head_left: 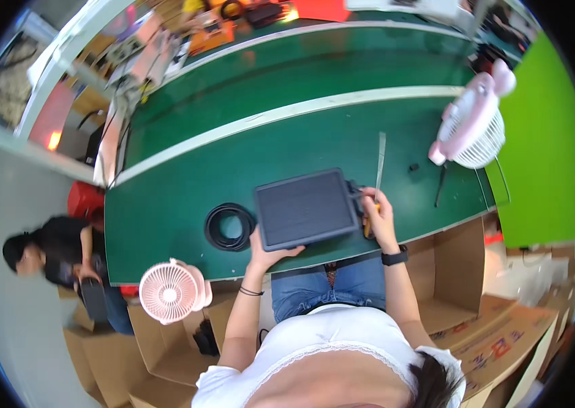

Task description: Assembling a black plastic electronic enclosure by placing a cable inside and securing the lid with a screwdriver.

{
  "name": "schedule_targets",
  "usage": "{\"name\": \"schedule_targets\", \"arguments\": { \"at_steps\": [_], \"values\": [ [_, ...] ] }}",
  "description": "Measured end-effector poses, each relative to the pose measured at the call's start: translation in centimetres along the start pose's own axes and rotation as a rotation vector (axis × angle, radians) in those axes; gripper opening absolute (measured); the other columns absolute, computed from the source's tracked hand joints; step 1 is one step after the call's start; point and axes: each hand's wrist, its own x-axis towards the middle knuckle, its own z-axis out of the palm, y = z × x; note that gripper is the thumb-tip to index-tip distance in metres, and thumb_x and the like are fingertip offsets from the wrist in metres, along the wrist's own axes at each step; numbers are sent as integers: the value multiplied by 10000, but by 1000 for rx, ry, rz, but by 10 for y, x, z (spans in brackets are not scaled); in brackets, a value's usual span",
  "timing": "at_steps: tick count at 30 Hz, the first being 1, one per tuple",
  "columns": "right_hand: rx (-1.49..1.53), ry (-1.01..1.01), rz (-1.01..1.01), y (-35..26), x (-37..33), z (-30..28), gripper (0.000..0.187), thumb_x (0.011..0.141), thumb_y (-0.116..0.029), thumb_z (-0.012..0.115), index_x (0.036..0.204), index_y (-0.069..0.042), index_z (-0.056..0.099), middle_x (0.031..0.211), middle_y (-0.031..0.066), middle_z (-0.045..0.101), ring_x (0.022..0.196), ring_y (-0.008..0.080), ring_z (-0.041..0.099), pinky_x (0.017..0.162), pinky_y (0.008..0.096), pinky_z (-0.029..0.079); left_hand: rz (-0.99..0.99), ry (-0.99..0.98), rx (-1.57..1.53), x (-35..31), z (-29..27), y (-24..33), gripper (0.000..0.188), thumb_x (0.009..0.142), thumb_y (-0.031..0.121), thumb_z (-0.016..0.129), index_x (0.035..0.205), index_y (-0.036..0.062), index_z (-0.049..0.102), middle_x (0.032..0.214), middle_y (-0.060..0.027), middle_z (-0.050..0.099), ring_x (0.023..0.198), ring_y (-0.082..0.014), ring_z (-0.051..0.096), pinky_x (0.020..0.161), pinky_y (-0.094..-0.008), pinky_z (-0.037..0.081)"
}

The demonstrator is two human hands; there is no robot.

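A flat, dark rectangular box (308, 209) with a ribbed-looking face lies on the green table before me. My left hand (268, 253) is closed on its lower left corner, thumb along the side and fingers below the near edge. My right hand (381, 216) is closed at the box's right side, where a small dark bracket (355, 192) sticks out. A yellow-handled tool (368, 228) shows against its palm. A long, thin grey strip (380, 163) rises beyond its fingers; whether it belongs to the tool is unclear. Left of the box rests a coil of black cable (229, 226).
A pink fan (169, 292) stands at the near left edge, and a larger pink-and-white fan (472, 126) at the right. A small black piece (414, 167) lies on the table (185, 183). Cardboard boxes (461, 272) stand below. A seated co-worker (63, 255) holds a dark panel at left.
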Motion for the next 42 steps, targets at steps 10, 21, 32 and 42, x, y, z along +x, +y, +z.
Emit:
{"name": "schedule_targets", "arguments": {
  "at_steps": [10,21,32,42],
  "values": [
    [-120,-16,-46,2,-4,-18,283,947,-86,588,1228,-57,602,842,8,620,546,50,548,497,209,459,-58,587,-155,64,-54,-27,951,652,151,890,1394,-75,340,1309,-195,532,1147,-248,564,1033,-343,412],
    [-52,-36,3,8,5,-5,260,986,-110,557,1231,-26,577,840,13,594,555,37,502,493,183,417,-255,1345,-32,102,-153,-100,1204,506,271,931,1489,16,284,1397,-200,494,1293,-322,492,1106,-405,368],
    [-52,-45,-10,11,2,-15,253,988,-112,552,1217,-6,570,820,11,575,547,38,486,485,183,398,-796,1556,53,110,-167,-96,1233,569,255,917,1560,190,185,1476,-131,442,1279,-354,503,1016,-462,450],
    [-88,-29,-16,7,4,-9,227,971,-86,544,1178,-4,588,822,16,585,541,42,502,480,189,417,-712,1602,0,109,-173,-116,863,752,117,774,1498,68,343,1455,-175,469,1292,-363,491,1064,-421,406]
  ]
}}
